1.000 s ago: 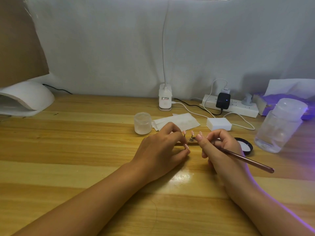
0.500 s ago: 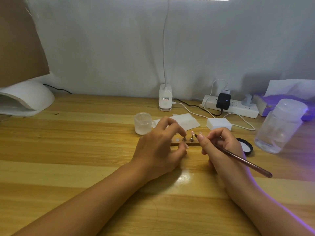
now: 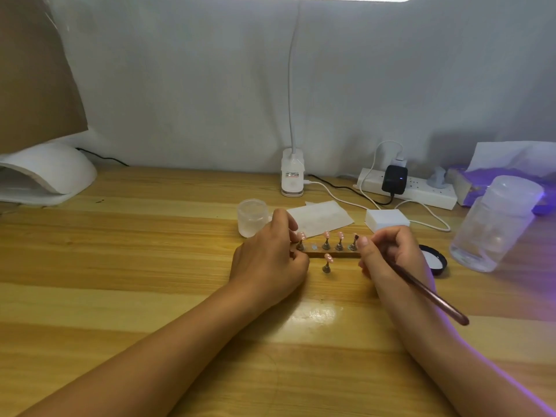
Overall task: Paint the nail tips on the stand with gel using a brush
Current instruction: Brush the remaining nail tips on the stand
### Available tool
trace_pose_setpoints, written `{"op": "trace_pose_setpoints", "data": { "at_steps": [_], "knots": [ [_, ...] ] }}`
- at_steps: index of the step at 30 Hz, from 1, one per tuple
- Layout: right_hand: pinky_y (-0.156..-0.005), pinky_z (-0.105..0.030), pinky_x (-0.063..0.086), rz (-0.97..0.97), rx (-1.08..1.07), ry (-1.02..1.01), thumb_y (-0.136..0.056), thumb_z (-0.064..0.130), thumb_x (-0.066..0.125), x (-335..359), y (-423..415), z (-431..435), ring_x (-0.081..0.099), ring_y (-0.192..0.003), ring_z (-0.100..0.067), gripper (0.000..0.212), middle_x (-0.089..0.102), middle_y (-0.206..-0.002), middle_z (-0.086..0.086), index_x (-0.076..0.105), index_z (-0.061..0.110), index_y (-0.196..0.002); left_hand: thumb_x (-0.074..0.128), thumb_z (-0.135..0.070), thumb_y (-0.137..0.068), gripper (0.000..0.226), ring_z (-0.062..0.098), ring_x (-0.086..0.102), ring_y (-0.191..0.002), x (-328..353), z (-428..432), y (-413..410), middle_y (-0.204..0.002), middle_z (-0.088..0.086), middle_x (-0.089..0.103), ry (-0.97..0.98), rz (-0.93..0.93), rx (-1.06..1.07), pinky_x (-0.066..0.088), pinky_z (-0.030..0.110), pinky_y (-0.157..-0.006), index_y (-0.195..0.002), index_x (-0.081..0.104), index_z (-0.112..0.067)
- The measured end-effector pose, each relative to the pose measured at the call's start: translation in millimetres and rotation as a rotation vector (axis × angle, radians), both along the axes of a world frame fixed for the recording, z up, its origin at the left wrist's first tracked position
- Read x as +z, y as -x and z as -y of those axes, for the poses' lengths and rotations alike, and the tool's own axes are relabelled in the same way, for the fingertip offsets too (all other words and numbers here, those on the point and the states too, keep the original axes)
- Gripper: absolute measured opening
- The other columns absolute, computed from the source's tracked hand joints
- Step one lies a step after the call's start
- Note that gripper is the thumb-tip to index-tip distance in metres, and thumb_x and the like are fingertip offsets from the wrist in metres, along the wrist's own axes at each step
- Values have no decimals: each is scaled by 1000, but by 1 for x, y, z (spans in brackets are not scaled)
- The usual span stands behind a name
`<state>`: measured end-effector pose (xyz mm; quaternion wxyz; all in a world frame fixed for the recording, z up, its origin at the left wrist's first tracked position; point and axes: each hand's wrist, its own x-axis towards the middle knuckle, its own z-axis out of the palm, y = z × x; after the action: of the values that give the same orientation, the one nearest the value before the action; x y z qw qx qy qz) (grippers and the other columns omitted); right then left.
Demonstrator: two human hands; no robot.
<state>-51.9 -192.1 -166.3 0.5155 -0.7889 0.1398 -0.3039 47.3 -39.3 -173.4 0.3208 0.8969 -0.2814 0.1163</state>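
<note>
The left hand sits just left of centre in the frame, its fingers curled around the left end of the stand, thumb below and fingertips on the far edge, gripping it against the table. The right hand, right of centre, pinches a brush between thumb and forefinger like a pen; the handle slants down toward the lower right, and the dark tip meets the rightmost nail tip on the stand. The stand is a thin wooden bar lying between the two hands, touched by the left and just beside the right thumb. Four nail tips on small pegs rise from it, one spot in the row bare. A fifth nail tip on its peg stands on the table just below the bar, between the hands, held by neither. A frosted jar stands above the left hand, a black lid right of the right hand
</note>
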Motion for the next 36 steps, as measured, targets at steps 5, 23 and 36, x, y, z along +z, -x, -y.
{"op": "trace_pose_setpoints", "data": {
  "at_steps": [5,23,36],
  "knots": [
    [-61,-15,44,-28,1,134,-94,36,56,-2,1,-1,62,-75,-1,13,65,-82,6,45,29,-93,59,-25,-94,27,10,58,-91,0,0,-4,-113,-16,63,14,2,10,39,26,-62,-110,38,-32],
    [-74,-21,49,-192,84,320,-89,59,33,0,3,-9,64,-79,11,30,70,-78,29,45,32,-97,66,-11,-78,43,14,44,-94,9,-5,-6,-109,-5,41,328,283,140,39,25,-74,-115,46,-16],
    [-68,-15,45,-118,105,274,-83,65,34,1,4,-11,64,-80,11,36,71,-79,23,44,33,-97,69,-28,-87,59,25,56,-109,7,-17,-32,-116,-4,50,287,-123,279,42,43,-102,-128,28,-18]
  ]
}}
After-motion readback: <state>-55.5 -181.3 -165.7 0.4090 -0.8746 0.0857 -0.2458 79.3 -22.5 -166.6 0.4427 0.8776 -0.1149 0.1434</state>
